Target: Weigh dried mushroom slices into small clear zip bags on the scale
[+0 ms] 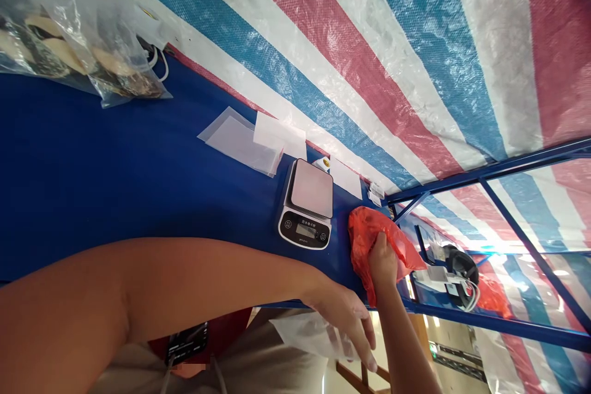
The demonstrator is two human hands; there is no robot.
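Note:
My right hand [382, 261] grips a crumpled red plastic bag [369, 243] at the edge of the blue-covered table [92, 160]. My left hand [346, 320] closes over a clear plastic bag [309, 335] and is off the table's edge. Close to the red bag stands a digital kitchen scale [305, 203] with a flat metal platform and a black display. Nothing rests on the platform. The picture is strongly tilted.
A clear bag of brown-and-cream pieces [64, 52] lies at the far end. Translucent plastic sheets [240, 141] and white paper [279, 135] lie behind the scale. Beyond it are a striped tarp [369, 68], a blue metal frame [489, 172], and a dark object with white cables [459, 268].

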